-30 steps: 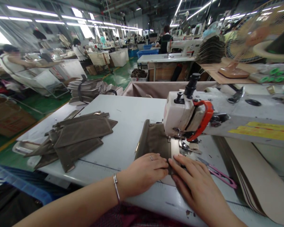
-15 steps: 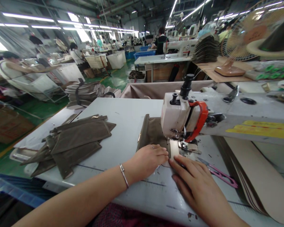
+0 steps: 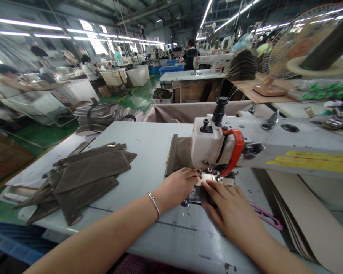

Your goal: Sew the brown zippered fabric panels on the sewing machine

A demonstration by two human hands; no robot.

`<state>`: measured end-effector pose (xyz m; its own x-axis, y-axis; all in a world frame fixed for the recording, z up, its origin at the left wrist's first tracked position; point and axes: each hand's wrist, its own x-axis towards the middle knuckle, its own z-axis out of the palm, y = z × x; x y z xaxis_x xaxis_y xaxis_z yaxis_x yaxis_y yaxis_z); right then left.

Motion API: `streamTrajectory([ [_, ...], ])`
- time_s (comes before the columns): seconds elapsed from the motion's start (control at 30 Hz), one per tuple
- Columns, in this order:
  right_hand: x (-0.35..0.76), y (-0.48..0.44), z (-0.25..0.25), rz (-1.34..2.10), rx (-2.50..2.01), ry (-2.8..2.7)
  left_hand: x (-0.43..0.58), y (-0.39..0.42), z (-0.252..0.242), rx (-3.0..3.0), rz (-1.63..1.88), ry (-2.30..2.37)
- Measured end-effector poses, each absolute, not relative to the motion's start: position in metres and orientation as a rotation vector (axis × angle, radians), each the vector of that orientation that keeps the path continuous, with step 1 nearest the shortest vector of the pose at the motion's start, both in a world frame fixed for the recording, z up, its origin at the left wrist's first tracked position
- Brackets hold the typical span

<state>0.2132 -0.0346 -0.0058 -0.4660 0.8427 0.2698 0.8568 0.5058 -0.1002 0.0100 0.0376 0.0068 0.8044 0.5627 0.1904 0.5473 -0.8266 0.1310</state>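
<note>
An olive-brown fabric piece lies under the head of a sewing machine. A short cream strip is at the presser foot, over the piece's near edge. My left hand, wearing a bracelet, is closed at this edge, its bent fingertips close beside the foot. What lies beneath those fingers is hidden. My right hand stays open, its stretched fingers pressing near the strip's right end. Below the strip, a dark metal plate shows between my hands. Pink-handled scissors lie right of my right hand, partly covered.
Sewn brown pieces are piled on the left of the white table. Long cream and brown panels lie at the right. An orange lever guard juts from the machine head. Behind stand a fan and bundled pieces.
Both hands have moved slightly forward, toward the machine foot, with the strip and fabric edge. My left fingers are more bent. The metal plate is now exposed between the hands. The view has shifted a little.
</note>
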Motion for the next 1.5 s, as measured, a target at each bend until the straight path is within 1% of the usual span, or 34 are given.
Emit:
streamTrajectory([
  [0.2,0.21,-0.029,-0.009,-0.093,-1.473,-2.437,0.013,0.043,0.005,2.928,0.389,0.952],
  [0.5,0.204,-0.031,-0.007,0.171,-1.522,-2.315,0.014,0.041,0.005,2.923,0.417,1.006],
  [0.73,0.201,-0.034,-0.003,0.073,-1.55,-2.268,0.012,0.044,0.0,2.929,0.535,0.95],
  [0.97,0.197,-0.035,-0.006,0.068,-1.512,-2.268,0.013,0.037,0.007,2.894,0.537,0.966],
  [1.1,0.207,-0.041,0.006,0.06,-1.512,-2.28,0.009,0.037,0.001,2.888,0.596,0.963],
  [1.23,0.263,-0.06,0.02,-0.019,-1.722,-2.135,0.007,0.038,0.0,2.909,0.598,0.984],
  [1.27,0.281,-0.066,0.021,-0.093,-1.817,-2.05,0.007,0.037,0.001,2.93,0.581,0.973],
  [1.33,0.314,-0.075,0.019,-0.418,-2.081,-1.855,0.008,0.037,0.001,2.982,0.538,0.944],
  [1.37,0.327,-0.079,0.016,-0.477,-2.172,-1.824,0.008,0.038,0.0,3.005,0.518,0.933],
  [1.43,0.343,-0.082,0.01,-0.502,-2.291,-1.817,0.01,0.044,-0.001,3.036,0.483,0.943],
  [1.5,0.349,-0.083,0.006,-0.442,-2.337,-1.846,0.01,0.052,-0.002,3.023,0.494,1.042],
])
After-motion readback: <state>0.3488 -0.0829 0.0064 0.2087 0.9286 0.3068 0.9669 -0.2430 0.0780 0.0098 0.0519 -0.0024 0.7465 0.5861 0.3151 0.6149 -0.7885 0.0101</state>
